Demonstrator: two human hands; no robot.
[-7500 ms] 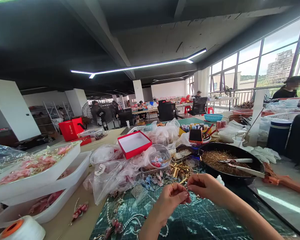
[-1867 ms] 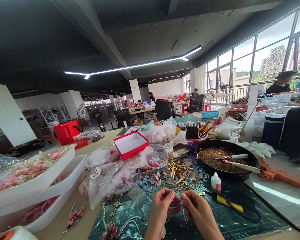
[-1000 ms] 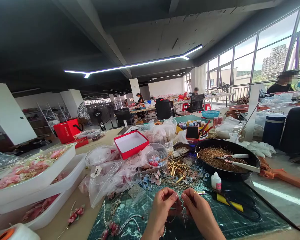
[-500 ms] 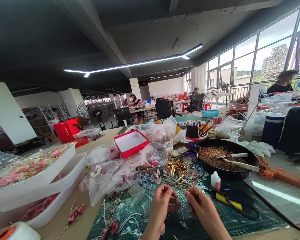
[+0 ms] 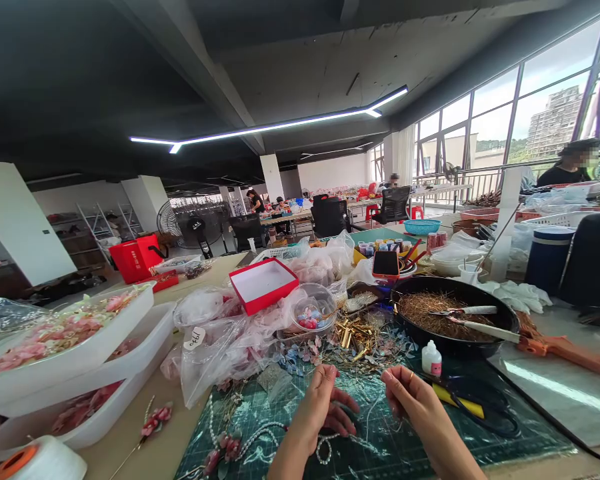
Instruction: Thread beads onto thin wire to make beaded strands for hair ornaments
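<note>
My left hand (image 5: 325,407) is raised over the green cutting mat (image 5: 405,440), thumb and forefinger pinched together, the other fingers loosely spread. To its right, my right hand (image 5: 413,400) also pinches thumb against forefinger. Whatever lies in either pinch is too fine to make out. A thin pale thread (image 5: 375,408) shows between the hands, but I cannot tell where its ends go. Below my left hand, a strand of small white beads (image 5: 325,453) curls on the mat. It runs left toward pink flower pieces (image 5: 229,445).
Beyond the hands lie gold-coloured pieces (image 5: 355,335) and a clear bowl (image 5: 314,310). At right are a small white bottle (image 5: 431,359), a black pan (image 5: 405,283) with pliers (image 5: 480,323), and a yellow-handled tool (image 5: 457,400). White trays (image 5: 130,353) and a thread spool (image 5: 45,460) stand at left.
My hands have moved farther apart, the right one shifting right. More of the beaded strand now shows beneath the left hand. Both pinches look kept.
</note>
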